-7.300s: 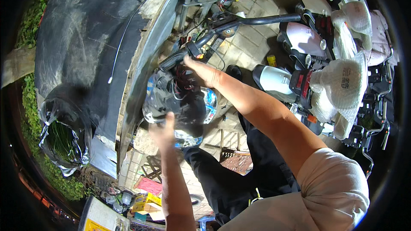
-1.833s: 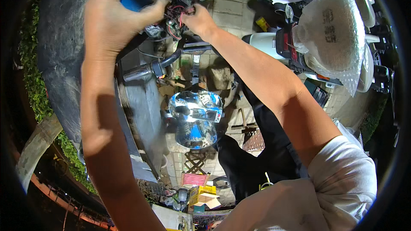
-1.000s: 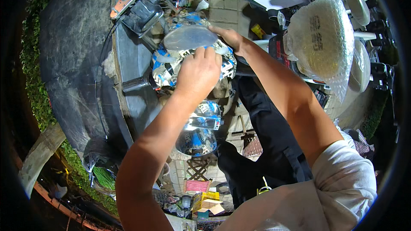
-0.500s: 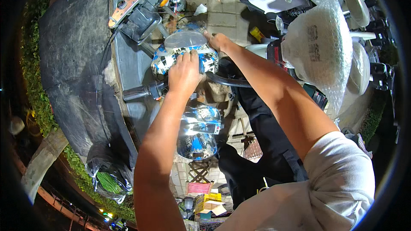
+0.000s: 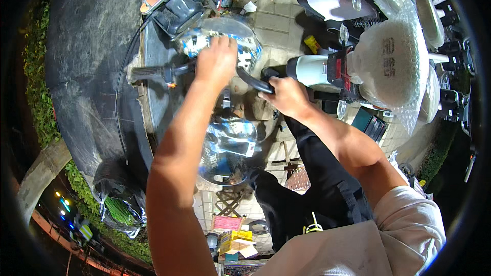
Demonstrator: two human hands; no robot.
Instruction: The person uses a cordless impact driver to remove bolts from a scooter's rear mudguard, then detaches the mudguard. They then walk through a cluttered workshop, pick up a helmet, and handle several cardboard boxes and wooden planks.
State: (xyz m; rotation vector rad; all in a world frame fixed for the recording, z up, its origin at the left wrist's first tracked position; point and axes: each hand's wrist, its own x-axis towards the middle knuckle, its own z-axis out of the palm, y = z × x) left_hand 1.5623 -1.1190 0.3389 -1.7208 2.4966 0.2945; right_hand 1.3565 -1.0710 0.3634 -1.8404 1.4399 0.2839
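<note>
My left hand (image 5: 217,56) has its fingers curled over the blue, white and black patterned front cowl (image 5: 245,46), which carries a clear oval lens (image 5: 230,26). Its grip is partly hidden beneath the fingers. My right hand (image 5: 284,94) is closed around the end of the curved black handlebar (image 5: 253,84). The bar's other end has a black grip (image 5: 148,74) and a switch block, left of my left hand. Below the cowl sits a shiny blue-patterned body piece (image 5: 227,148), partly blurred, between my arms.
A dark sloping sheet (image 5: 87,46) borders the left. Scooters (image 5: 314,69) with bubble-wrapped seats (image 5: 388,61) crowd the right. A scuffed board with black housing (image 5: 174,7) lies beyond the cowl. A folding stool (image 5: 230,204), pink item (image 5: 227,222) and yellow carton (image 5: 235,240) lie below.
My right hand has left the cowl's right side and moved down and right onto the handlebar. My left hand stays on the cowl, which appears slightly higher in view.
</note>
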